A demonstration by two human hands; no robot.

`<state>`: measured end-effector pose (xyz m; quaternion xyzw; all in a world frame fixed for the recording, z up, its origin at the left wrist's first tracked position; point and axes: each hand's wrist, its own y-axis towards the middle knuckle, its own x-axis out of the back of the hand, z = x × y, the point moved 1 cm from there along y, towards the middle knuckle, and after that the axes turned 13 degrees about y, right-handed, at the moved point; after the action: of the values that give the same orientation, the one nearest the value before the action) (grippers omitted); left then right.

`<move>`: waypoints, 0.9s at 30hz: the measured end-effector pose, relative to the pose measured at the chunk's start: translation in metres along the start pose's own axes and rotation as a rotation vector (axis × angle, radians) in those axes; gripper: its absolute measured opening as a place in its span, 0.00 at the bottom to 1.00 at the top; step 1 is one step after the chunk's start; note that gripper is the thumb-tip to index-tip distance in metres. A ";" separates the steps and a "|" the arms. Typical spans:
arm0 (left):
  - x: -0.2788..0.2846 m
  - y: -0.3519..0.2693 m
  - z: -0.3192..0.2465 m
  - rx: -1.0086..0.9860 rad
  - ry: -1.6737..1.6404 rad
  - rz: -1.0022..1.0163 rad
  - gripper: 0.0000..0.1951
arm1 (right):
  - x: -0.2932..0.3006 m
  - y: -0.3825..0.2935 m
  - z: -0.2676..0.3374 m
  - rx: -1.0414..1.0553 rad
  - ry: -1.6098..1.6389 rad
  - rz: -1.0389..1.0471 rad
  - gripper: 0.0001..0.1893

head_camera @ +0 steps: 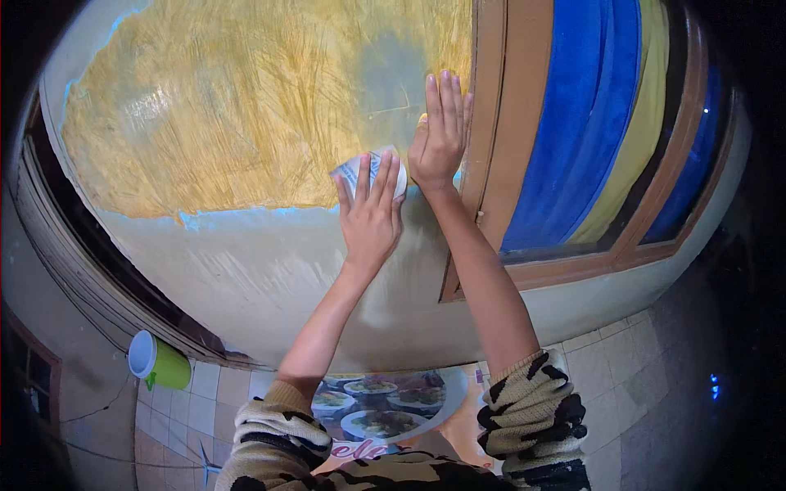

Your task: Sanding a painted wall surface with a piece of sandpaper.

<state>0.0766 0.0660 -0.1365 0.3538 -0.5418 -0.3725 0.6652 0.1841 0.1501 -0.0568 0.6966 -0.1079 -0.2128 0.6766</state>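
My left hand (370,215) presses a piece of sandpaper (396,175) flat against the wall, its fingers spread over the white backing, which bears blue print. The sandpaper's working face is hidden. To the right, my right hand (439,144) lies flat on the wall with straight fingers, holding nothing, close beside the brown window frame (522,92). Under both hands is the lower right part of a yellowish, streaked patch (245,110) with a greyish area (393,67) in it. A ragged pale-blue edge borders the patch above the grey wall paint (245,264).
Blue curtains (583,123) hang behind the window glass at right. On the tiled floor (614,368), a green bucket (172,366) lies tilted at lower left. Below my arms is a banner with printed food bowls (381,423). Thin cables (92,414) run at left.
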 end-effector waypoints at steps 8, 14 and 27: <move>0.023 0.055 0.010 0.089 -0.038 -0.161 0.29 | 0.004 -0.002 -0.004 0.014 -0.033 -0.007 0.30; -0.008 -0.003 -0.008 0.038 -0.126 -0.064 0.31 | 0.005 -0.004 -0.002 0.014 -0.044 0.011 0.30; 0.009 0.021 0.006 0.151 -0.115 -0.126 0.28 | -0.005 -0.024 0.007 -0.020 -0.023 0.045 0.30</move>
<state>0.0739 0.0677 -0.1137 0.4143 -0.5823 -0.3912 0.5799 0.1732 0.1470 -0.0798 0.6848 -0.1293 -0.2067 0.6868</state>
